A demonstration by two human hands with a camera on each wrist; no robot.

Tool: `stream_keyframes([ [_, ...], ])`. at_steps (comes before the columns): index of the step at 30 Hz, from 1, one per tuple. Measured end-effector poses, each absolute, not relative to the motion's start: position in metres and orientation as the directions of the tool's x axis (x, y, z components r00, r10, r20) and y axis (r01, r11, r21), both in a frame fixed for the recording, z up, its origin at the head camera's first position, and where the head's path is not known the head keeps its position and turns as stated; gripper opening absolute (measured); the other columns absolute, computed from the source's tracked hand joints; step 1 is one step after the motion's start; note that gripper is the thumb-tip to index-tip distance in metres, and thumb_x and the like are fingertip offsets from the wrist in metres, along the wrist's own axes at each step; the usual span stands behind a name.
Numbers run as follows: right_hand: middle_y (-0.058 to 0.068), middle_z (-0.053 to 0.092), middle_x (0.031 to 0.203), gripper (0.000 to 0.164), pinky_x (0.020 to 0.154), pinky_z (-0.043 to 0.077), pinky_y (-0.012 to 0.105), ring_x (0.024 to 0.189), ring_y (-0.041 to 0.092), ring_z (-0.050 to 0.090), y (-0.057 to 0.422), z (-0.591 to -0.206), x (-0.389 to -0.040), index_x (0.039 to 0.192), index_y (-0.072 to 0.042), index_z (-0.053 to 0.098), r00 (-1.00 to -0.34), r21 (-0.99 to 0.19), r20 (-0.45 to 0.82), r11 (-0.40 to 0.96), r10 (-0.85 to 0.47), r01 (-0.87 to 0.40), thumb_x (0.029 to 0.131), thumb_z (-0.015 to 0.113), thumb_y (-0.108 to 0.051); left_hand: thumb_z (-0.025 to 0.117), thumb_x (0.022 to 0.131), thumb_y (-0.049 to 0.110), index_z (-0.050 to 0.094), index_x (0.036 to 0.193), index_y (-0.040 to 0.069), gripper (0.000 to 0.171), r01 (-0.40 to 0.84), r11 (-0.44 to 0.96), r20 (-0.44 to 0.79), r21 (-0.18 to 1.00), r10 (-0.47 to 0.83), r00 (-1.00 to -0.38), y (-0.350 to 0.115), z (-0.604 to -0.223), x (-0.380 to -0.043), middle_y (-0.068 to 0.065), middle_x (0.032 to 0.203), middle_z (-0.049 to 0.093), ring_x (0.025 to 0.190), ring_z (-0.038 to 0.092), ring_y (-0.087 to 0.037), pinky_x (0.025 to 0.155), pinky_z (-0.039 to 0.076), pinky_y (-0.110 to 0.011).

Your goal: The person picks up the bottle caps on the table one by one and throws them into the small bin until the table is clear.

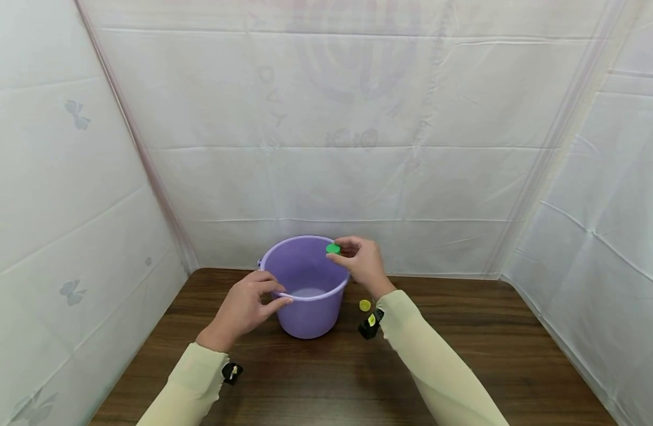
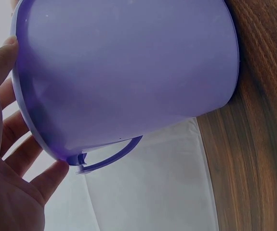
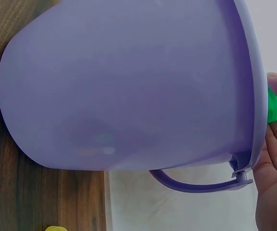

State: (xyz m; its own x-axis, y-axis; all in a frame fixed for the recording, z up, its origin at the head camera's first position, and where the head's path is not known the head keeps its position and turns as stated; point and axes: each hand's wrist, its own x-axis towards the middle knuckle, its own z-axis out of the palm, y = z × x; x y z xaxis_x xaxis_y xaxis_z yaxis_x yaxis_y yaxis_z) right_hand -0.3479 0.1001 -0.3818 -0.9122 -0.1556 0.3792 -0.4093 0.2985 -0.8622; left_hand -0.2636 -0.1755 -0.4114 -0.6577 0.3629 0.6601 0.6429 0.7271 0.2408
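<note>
White sheeting (image 1: pixel 326 183) with horizontal creases and faint printing fills the left, upper and right areas of the head frame. A dark wood-grain table (image 1: pixel 438 384) occupies the lower part; two pale sleeves (image 1: pixel 438 355) cover portions of it at lower left and lower right. A purple bucket (image 1: pixel 307 318) stands upright on the table at lower center, its handle (image 2: pixel 112 159) hanging at the side (visible in both wrist views). The left hand (image 1: pixel 243 305) grips the rim at the bucket's near left. The right hand (image 1: pixel 362 263) pinches a green cap (image 1: pixel 333 249) between thumb and fingers, at the right side of the bucket opening; the bucket wall obstructs part of this grip in the right wrist view. Black wrist devices (image 1: pixel 232 373) are attached at both cuffs. A yellow cap (image 1: pixel 365 305) lies on the table right of the bucket, near the right cuff.
</note>
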Motion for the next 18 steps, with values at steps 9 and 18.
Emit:
stream_keyframes([
  [9, 0.012, 0.073, 0.126, 0.053, 0.099, 0.058, 0.042, 0.115, 0.031, 0.070, 0.0988, -0.3813, -0.3479, 0.126, -0.009, 0.072, -0.906, -0.856, 0.386, 0.299, -0.175, -0.422, 0.081, 0.090, -0.030, 0.090, 0.079, 0.034, 0.080, 0.087, 0.021, 0.018, 0.649, 0.721, 0.664, 0.244, 0.364, -0.654, -0.1755, -0.4107, -0.2630, 0.012, 0.089, 0.068, 0.088, 0.063, -0.007, 0.077, 0.057, -0.030],
  [18, -0.003, 0.057, 0.150, 0.082, 0.118, 0.041, 0.047, 0.145, 0.025, 0.048, 0.0990, -0.3840, -0.3480, 0.145, -0.022, 0.058, -0.918, -0.850, 0.345, 0.350, -0.195, -0.394, 0.075, 0.090, -0.050, 0.089, 0.080, 0.034, 0.080, 0.087, 0.021, 0.017, 0.644, 0.725, 0.654, 0.244, 0.367, -0.662, -0.1753, -0.4101, -0.2627, 0.011, 0.090, 0.068, 0.087, 0.063, -0.007, 0.078, 0.057, -0.031],
])
